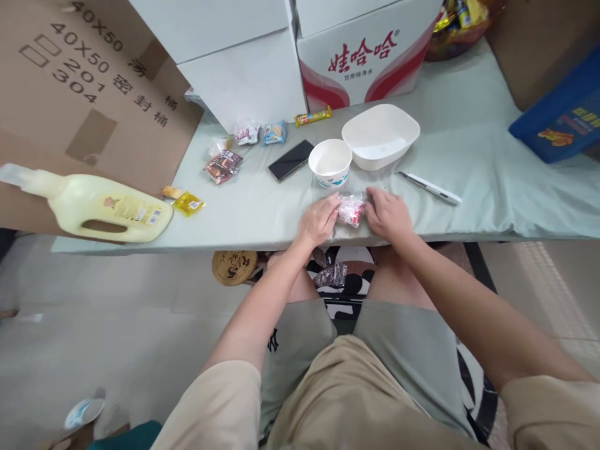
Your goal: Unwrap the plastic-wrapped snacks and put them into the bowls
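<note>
A small clear-wrapped packet [350, 210] with red and white print lies on the cloth near the table's front edge, between my hands. My left hand [320, 219] is closed on its left end, fingers bent together. At the packet's right end, my right hand [388, 214] has its fingers curled in against the wrapper; the exact grip is partly hidden. Just beyond the packet stands a white paper bowl [330, 164] with a blue pattern. Behind it to the right is a larger white plastic bowl [382, 134]. A white-handled utility knife [431, 189] lies right of my right hand.
Left on the table are a black phone [290, 160], a brown snack packet [224, 166], a blue packet [274, 132], a yellow packet [189, 204] and a pale yellow jug [112, 207] on its side. White cartons [363, 62] line the back. A blue container [560, 115] stands right.
</note>
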A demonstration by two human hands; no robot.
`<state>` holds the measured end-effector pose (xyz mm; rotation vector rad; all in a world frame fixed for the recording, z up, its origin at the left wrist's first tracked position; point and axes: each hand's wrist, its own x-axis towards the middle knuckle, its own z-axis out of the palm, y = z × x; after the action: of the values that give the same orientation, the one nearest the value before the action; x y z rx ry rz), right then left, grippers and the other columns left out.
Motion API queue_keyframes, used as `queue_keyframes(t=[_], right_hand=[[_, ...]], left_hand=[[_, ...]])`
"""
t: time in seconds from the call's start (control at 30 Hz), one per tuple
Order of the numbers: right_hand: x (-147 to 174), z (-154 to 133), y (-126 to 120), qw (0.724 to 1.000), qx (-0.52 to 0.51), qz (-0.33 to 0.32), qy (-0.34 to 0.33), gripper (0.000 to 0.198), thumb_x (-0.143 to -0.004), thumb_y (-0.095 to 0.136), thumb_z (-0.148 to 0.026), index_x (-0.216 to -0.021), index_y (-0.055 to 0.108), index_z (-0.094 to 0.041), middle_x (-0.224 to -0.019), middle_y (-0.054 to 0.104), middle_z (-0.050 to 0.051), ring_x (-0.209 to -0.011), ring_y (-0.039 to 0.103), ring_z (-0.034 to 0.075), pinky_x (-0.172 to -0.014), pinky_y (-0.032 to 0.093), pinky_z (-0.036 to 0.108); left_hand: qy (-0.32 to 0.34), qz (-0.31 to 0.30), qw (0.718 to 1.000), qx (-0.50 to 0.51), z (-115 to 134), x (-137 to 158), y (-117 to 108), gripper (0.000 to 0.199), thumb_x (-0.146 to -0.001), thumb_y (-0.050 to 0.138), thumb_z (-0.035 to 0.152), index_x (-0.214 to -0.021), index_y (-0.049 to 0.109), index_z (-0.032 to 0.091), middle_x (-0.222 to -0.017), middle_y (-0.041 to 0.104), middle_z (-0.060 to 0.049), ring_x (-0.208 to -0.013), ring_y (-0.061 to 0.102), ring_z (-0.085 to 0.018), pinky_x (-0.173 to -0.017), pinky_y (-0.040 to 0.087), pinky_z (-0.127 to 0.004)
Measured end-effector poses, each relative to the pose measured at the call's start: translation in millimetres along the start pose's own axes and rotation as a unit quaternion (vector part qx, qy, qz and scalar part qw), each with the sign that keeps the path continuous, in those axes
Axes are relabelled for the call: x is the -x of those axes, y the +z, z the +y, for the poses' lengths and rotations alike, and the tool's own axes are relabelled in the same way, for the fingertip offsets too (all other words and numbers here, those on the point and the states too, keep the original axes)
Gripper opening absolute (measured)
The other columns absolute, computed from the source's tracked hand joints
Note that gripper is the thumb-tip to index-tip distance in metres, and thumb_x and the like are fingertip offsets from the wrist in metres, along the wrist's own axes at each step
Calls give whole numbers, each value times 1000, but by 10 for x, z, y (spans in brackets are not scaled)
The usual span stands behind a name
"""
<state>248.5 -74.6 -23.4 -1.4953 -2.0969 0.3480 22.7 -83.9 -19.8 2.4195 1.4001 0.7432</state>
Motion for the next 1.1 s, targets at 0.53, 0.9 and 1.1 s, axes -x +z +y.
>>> queue_keyframes(t=[0.53, 0.9, 1.1], right_hand=[[17, -31, -40, 996, 36, -51, -66, 57, -95, 46, -48, -143, 58, -19, -133, 69, 15, -122, 61, 34, -103, 39, 49], [3, 13, -33, 999, -45, -7, -19, 45, -99, 47, -42, -136, 64, -24, -151, 60, 11, -132, 59, 33, -104, 46, 52], [-6, 65, -31, 987, -154, 36, 3, 24, -93, 55, -42, -101, 70, -24, -131, 72, 13, -117, 69, 31, -98, 53, 49]], left_hand=[[-269, 98, 905, 314, 351, -286, -144, 14, -98, 46, 27, -89, 56, 22, -92, 71, -5, -87, 69, -19, -82, 58, -36], [-355, 237, 856, 291, -253, 56, -301, 16, -95, 55, 27, -79, 55, 21, -71, 59, 1, -62, 56, -13, -58, 45, -24], [-302, 212, 918, 146, -316, 114, -204, 16, -97, 51, 26, -83, 55, 23, -65, 54, 4, -62, 54, -14, -67, 41, -26]])
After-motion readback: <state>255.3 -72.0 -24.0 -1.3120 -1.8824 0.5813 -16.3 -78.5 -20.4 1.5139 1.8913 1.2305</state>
